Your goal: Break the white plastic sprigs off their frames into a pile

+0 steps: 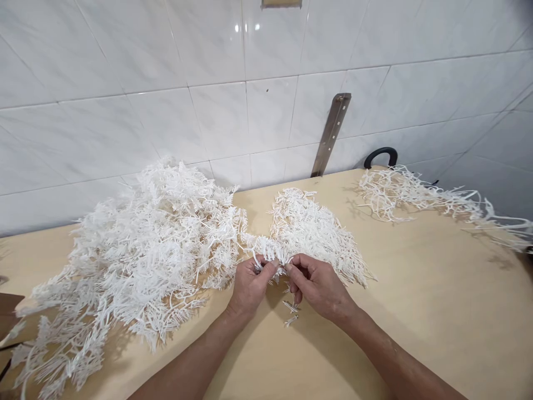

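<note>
A white, branched plastic sprue (266,245) with many thin prongs is pinched between the thumb and fingers of my left hand (253,280). Close beside it, my right hand (312,280) has its thumb and forefinger pressed together at the sprue's prongs; what lies between those fingertips is too small to make out. A large tangled heap of similar white sprues (154,255) lies to the left. Behind my right hand is a pile of loose, short white plastic pieces (314,228). A few small white pieces (291,320) lie on the table below my fingers.
Bare-looking white runners (400,191) lie tangled at the table's right back, some reaching over toward the right edge. Behind them stands a black curved handle (381,155). A metal bracket (332,133) is on the tiled wall (216,122) behind the wooden table (437,300).
</note>
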Demonstrator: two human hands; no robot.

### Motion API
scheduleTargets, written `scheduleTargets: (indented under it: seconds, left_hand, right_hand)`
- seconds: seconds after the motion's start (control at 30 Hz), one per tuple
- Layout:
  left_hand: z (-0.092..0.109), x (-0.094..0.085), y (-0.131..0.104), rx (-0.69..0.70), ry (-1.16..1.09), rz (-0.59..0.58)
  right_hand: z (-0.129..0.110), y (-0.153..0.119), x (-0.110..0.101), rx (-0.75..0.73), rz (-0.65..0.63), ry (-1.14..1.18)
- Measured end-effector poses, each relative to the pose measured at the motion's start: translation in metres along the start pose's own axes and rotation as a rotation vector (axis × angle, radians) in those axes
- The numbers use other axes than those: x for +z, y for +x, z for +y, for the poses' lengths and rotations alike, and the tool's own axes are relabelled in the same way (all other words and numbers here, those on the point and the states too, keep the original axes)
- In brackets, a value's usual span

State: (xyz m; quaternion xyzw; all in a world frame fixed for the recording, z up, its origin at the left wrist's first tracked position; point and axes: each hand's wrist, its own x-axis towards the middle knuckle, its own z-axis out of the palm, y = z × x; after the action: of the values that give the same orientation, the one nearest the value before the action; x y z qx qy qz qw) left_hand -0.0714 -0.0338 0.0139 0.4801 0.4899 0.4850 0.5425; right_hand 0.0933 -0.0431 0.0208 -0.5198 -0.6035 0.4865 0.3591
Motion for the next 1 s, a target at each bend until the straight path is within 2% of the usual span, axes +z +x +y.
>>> scheduleTargets:
  seconds: [0.17, 0.23, 0.3, 0.4, 0.47, 0.6, 0.73, 1.0]
  left_hand:
    - [0.002, 0.0, 0.0, 0.0, 0.022, 0.019]
    - [0.004, -0.001, -0.001, -0.017, -0.022, -0.01]
    - [0.008, -0.002, -0.002, -0.054, -0.111, -0.099]
    - [0.014, -0.002, -0.004, -0.1, -0.237, -0.296]
    - [0.015, -0.002, -0.005, -0.098, -0.237, -0.348]
    - [0.01, -0.004, -0.002, -0.06, -0.108, -0.246]
    - [0.006, -0.004, 0.001, -0.019, -0.047, -0.143]
    - [0.002, 0.003, 0.0, 0.027, 0.011, -0.127]
  right_hand:
    - [-0.002, -0.002, 0.006, 0.01, 0.065, -0.114]
    - [-0.004, -0.002, 0.008, 0.023, 0.065, -0.116]
    - [-0.004, -0.001, 0.008, 0.045, 0.048, -0.081]
    - [-0.003, 0.003, 0.001, 0.077, 0.073, -0.027]
    - [-0.001, 0.005, -0.006, 0.085, 0.128, 0.0]
    - [0.0, 0.006, -0.017, 0.082, 0.163, 0.087]
    - [-0.003, 0.004, -0.02, 0.116, 0.109, 0.16]
    - [-0.01, -0.002, -0.016, 0.112, -0.032, 0.037]
